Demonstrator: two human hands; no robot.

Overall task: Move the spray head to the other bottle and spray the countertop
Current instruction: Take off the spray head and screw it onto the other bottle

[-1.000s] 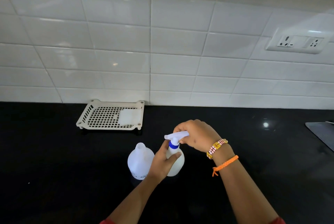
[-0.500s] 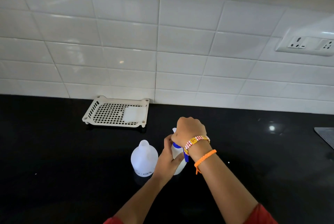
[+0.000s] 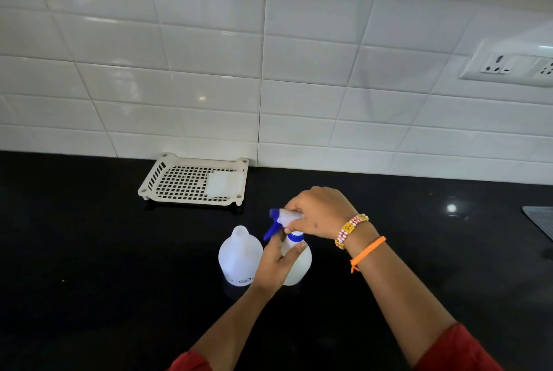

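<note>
Two white plastic bottles stand side by side on the black countertop (image 3: pixel 89 251). The left bottle (image 3: pixel 238 257) has a bare neck with no head. On the right bottle (image 3: pixel 300 265) sits the white spray head (image 3: pixel 285 218) with a blue nozzle, blue trigger and blue collar. My right hand (image 3: pixel 320 212) grips the spray head from the right, nozzle pointing left. My left hand (image 3: pixel 276 262) wraps around the right bottle's body and hides most of it.
A cream perforated tray (image 3: pixel 167 182) with a white pad in it stands against the tiled wall behind the bottles. A wall socket plate (image 3: pixel 508 66) is at the upper right. A grey mat corner (image 3: pixel 541 221) shows at the right edge.
My right hand has turned on the spray head: its fist covered the head half a second ago, and now the nozzle and trigger point left. My left hand stays on the bottle.
</note>
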